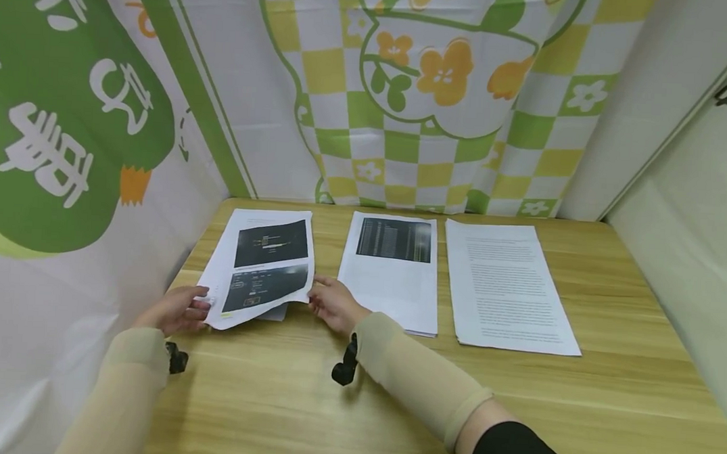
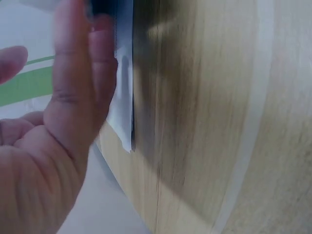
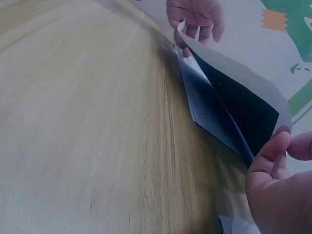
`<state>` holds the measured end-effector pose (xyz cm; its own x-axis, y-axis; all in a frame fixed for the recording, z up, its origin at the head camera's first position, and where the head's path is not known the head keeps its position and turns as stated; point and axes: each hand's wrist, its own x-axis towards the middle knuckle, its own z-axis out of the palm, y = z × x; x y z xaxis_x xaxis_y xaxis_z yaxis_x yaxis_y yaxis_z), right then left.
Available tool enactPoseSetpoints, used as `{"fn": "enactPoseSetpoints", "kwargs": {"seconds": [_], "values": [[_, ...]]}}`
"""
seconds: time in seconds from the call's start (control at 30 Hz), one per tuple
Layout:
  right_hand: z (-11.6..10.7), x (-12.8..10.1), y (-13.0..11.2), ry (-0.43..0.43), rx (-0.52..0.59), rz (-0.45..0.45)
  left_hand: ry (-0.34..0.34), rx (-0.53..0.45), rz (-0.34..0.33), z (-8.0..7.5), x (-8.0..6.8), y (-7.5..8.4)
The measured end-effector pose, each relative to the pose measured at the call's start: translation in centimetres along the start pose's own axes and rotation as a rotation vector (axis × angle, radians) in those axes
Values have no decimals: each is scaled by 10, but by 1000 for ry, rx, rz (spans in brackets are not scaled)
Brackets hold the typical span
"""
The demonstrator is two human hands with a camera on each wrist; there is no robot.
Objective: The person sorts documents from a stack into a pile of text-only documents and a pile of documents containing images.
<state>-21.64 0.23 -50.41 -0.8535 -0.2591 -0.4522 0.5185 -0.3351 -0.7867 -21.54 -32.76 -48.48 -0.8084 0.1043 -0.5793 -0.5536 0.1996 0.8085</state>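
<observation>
Left stack of printed sheets [image 1: 264, 267] at about 10 o'clock on the wooden table [image 1: 514, 410], just beside the banner wall; top sheet with two dark screenshots lifted at its near edge, lower sheets still flat beneath. Left hand [image 1: 177, 310] at the near left corner, fingers curled on the paper edge, thumb on top as far as visible; in the left wrist view only straight fingers [image 2: 80, 73] against the sheet, so the grip there not fully clear. Right hand [image 1: 332, 303] at the near right corner, thumb and fingers pinching the raised edge [image 3: 280, 134]. Probably very light, thin and floppy; bends in a curve between both hands; easy to crease or slide; best taken at two corners. Middle stack [image 1: 392, 275] at 12 o'clock; text stack [image 1: 507, 287] at 1 o'clock, both untouched.
</observation>
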Motion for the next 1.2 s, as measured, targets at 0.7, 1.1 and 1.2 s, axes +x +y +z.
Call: {"fn": "enactPoseSetpoints", "kwargs": {"seconds": [0.7,1.1,1.2], "values": [[-4,-9,4,-32,-420,-92,167,158,36,5,12,-2],[-1,-6,11,139,-554,-172,98,140,82,7,9,-7],[1,-7,12,141,-598,-185,64,137,72,8,10,-8]]}}
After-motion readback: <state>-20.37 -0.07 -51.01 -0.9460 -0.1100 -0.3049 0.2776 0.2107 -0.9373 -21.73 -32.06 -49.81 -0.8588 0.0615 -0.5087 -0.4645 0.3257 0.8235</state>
